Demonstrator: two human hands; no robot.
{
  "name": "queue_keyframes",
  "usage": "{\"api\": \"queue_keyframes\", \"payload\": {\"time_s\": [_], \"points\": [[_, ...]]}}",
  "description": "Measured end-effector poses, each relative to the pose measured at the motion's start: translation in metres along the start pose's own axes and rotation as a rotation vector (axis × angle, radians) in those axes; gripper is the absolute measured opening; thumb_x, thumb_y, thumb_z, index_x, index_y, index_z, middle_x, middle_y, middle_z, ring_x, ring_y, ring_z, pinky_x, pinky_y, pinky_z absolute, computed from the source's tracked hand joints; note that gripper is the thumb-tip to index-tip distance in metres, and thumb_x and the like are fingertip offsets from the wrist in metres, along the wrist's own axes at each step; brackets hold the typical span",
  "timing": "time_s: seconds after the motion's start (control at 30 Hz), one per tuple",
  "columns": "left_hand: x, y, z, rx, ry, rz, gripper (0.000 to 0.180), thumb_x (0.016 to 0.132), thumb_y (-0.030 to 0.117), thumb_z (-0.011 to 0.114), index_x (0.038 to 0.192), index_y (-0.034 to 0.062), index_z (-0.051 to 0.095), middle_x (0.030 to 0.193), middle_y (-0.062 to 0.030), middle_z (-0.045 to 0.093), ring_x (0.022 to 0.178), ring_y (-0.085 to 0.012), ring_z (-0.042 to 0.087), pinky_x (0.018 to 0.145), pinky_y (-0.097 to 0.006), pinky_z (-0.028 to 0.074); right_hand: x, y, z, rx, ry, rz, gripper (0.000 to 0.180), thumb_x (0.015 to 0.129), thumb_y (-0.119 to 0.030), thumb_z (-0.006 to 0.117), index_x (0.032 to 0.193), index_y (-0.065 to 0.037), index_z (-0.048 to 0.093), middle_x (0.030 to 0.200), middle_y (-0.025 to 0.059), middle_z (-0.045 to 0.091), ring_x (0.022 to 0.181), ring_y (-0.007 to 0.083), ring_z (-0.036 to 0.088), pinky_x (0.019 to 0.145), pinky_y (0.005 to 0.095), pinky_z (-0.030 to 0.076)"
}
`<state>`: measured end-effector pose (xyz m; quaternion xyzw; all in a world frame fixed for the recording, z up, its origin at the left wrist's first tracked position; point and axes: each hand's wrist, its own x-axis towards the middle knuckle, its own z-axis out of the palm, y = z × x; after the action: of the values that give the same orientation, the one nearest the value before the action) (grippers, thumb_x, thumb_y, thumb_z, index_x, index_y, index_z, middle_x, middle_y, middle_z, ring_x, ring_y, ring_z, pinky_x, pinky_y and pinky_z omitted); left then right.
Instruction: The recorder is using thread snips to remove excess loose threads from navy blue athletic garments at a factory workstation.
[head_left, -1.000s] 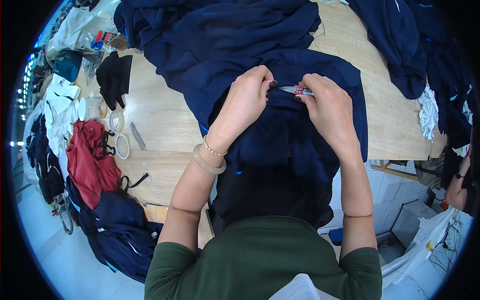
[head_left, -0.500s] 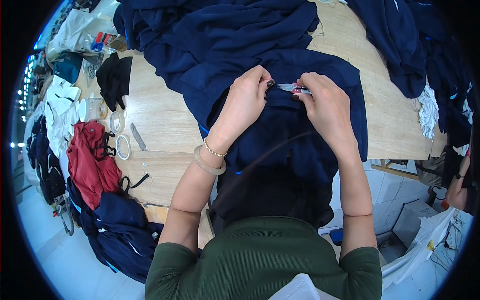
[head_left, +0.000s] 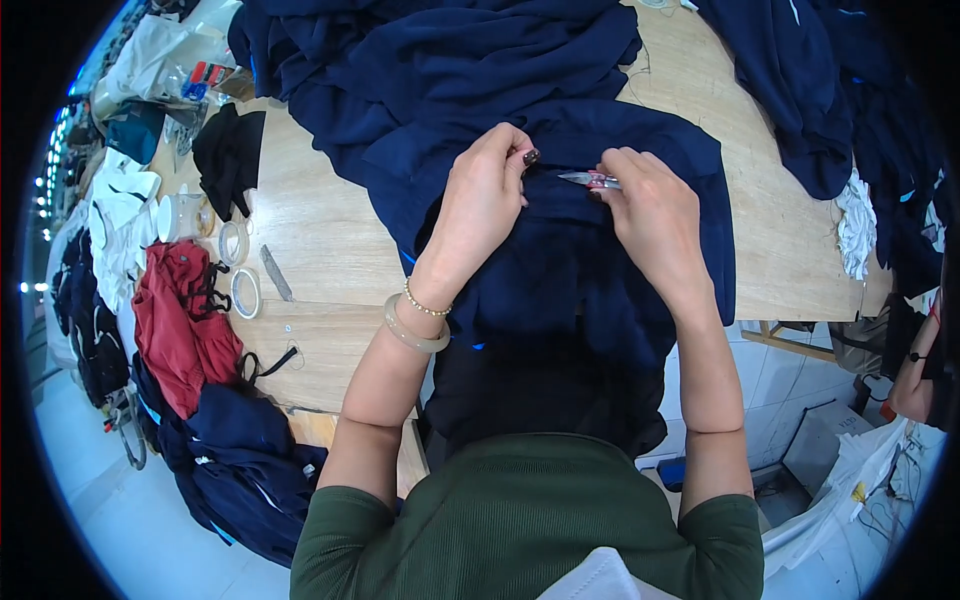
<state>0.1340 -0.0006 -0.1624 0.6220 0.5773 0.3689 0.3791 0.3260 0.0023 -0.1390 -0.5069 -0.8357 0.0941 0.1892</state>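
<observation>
my left hand (head_left: pixel 487 203) pinches the dark navy fabric garment (head_left: pixel 570 250) taut; my right hand (head_left: pixel 650 210) grips small silver thread snips with red handles (head_left: pixel 590 180) between both. slack cloth could let the blades nick the fabric.

We had one head-worn fisheye view.
It looked steeply down, close over the wooden table (head_left: pixel 330 250).

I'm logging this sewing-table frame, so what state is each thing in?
Navy garment: spread over the table edge, pinched by both hands.
Thread snips: held in the right hand, tips pointing left.
Left hand: pinching the fabric.
Tape rolls: lying flat on the table.
Red garment: crumpled at the table's edge.
</observation>
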Motion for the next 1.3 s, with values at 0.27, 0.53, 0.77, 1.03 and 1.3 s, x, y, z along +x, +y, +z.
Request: {"api": "queue_keyframes", "payload": {"time_s": [0.27,0.53,0.77,1.03,1.3], "points": [[-0.016,0.008,-0.016,0.032,0.44,0.139,0.015,0.097,-0.006,0.046,0.101,-0.0009,0.06,0.089,-0.0056,0.059,0.067,-0.0076,0.056,0.061,-0.02,0.051,-0.014,0.013,0.0,0.184,0.003,0.174,0.015,0.08,-0.005,0.07,0.088,-0.002,0.058,0.087,0.0087,0.065,0.083,0.0269,0.064,0.072,0.0371,0.051],[-0.028,-0.01,0.014,0.309,-0.002,0.214,0.017,0.085,0.003,0.066,0.101,0.0015,0.059,0.106,-0.0132,0.054,0.079,-0.0336,0.063,0.069,-0.039,0.053,-0.022,0.015,0.004,0.256,-0.006,0.23,0.015,0.081,-0.005,0.07,0.09,-0.002,0.058,0.09,0.0098,0.067,0.085,0.0288,0.065,0.073,0.0375,0.05],[-0.026,-0.02,0.01,0.048,-0.009,0.034,0.005,0.095,-0.002,0.051,0.093,0.0005,0.054,0.07,-0.0063,0.058,0.062,-0.0127,0.057,0.059,-0.024,0.045,-0.028,0.018,0.014,0.304,0.03,0.244,0.016,0.081,-0.005,0.07,0.092,-0.002,0.059,0.091,0.0099,0.067,0.087,0.0295,0.065,0.073,0.0374,0.05],[-0.055,-0.009,0.008,0.05,-0.056,-0.086,0.007,0.091,0.0,0.062,0.097,-0.0012,0.06,0.071,-0.0057,0.057,0.062,-0.0122,0.055,0.059,-0.024,0.044,-0.041,0.022,0.024,0.349,0.12,0.159,0.017,0.08,-0.006,0.072,0.093,-0.003,0.061,0.09,0.0075,0.065,0.082,0.0267,0.063,0.07,0.0341,0.05],[-0.036,-0.012,0.012,0.188,0.184,0.23,0.002,0.092,-0.002,0.059,0.093,-0.0029,0.06,0.081,-0.0111,0.062,0.067,-0.0189,0.062,0.063,-0.026,0.049,-0.037,0.004,0.006,0.3,0.098,0.189,0.02,0.08,-0.013,0.074,0.096,-0.005,0.064,0.089,0.0061,0.064,0.08,0.0245,0.062,0.069,0.0327,0.05]]}}
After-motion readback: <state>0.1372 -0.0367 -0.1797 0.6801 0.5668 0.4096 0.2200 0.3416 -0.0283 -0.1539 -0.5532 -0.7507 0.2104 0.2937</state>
